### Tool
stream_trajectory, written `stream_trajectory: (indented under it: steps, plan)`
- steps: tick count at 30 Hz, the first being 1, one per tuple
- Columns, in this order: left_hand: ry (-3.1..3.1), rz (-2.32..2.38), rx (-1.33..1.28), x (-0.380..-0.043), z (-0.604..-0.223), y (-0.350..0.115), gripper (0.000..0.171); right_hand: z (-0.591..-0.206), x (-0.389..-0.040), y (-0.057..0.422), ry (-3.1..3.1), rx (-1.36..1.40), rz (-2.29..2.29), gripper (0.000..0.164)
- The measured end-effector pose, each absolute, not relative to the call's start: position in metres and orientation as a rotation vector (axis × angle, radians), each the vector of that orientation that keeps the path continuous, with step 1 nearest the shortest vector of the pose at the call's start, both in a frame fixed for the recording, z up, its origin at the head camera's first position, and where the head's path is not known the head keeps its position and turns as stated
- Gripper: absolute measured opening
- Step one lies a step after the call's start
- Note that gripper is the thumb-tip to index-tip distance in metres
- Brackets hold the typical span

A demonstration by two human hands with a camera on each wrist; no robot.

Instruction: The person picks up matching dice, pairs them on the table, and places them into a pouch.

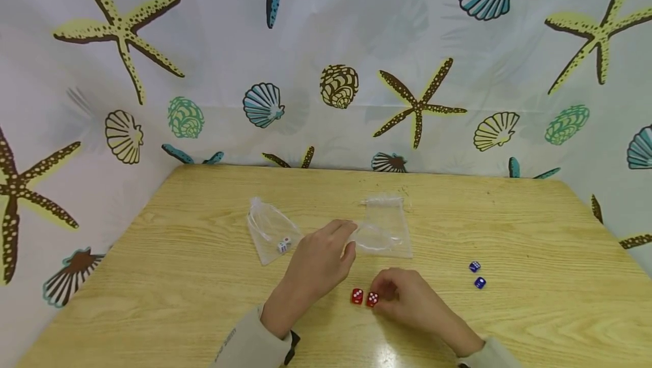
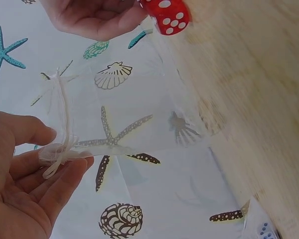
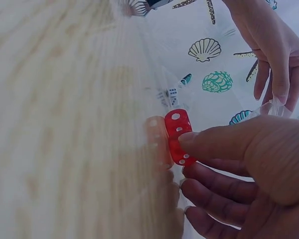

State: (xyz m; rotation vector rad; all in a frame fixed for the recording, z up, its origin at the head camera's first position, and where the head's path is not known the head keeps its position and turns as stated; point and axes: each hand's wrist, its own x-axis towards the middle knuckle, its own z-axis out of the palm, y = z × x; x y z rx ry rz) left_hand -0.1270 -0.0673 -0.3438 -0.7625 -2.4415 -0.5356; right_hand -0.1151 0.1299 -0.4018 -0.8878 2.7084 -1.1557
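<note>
My right hand (image 1: 410, 303) pinches a red die (image 1: 373, 299) down at the tabletop, its thumb on the die in the right wrist view. A second red die (image 1: 357, 296) sits just left of it. Higher up, my left hand (image 1: 320, 256) reaches over the table between two sheer drawstring pouches. In the left wrist view its thumb and fingers pinch the gathered, corded end of a sheer pouch (image 2: 139, 114). That pouch (image 1: 387, 229) looks flat, with no dice visible in it.
Left of my left hand lies another sheer pouch (image 1: 262, 226) with white dice (image 1: 283, 244) inside. On the right are two blue dice, one (image 1: 475, 266) slightly behind the other (image 1: 480, 282). A shell-patterned cloth (image 1: 305, 124) rises behind the wooden table (image 1: 178, 300).
</note>
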Motion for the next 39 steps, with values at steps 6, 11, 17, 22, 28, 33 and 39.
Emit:
stream_trajectory:
  steps: [6, 11, 17, 22, 28, 33, 39]
  plan:
    - [-2.441, -0.537, -0.758, -0.127, -0.345, -0.068, 0.023, -0.401, -0.114, 0.129, 2.656, -0.89, -1.165, 0.014]
    - [-2.437, -0.518, -0.749, -0.127, -0.345, -0.068, 0.024, -0.394, -0.113, 0.132, 2.65, -0.933, -1.202, 0.014]
    - [-2.438, -0.517, -0.743, -0.128, -0.345, -0.068, 0.024, -0.376, -0.113, 0.138, 2.675, -0.962, -1.279, 0.013]
    - [-2.451, -0.513, -0.735, -0.127, -0.346, -0.067, 0.024, -0.359, -0.11, 0.143, 2.724, -0.957, -1.32, 0.014]
    - [-2.457, -0.533, -0.737, -0.126, -0.346, -0.067, 0.024, -0.342, -0.111, 0.144, 2.83, -0.916, -1.364, 0.017]
    - [-2.47, -0.544, -0.74, -0.126, -0.345, -0.066, 0.024, -0.331, -0.116, 0.141, 2.958, -0.908, -1.41, 0.019]
    - [-2.486, -0.545, -0.745, -0.123, -0.343, -0.065, 0.024, -0.334, -0.124, 0.133, 3.064, -0.938, -1.465, 0.02]
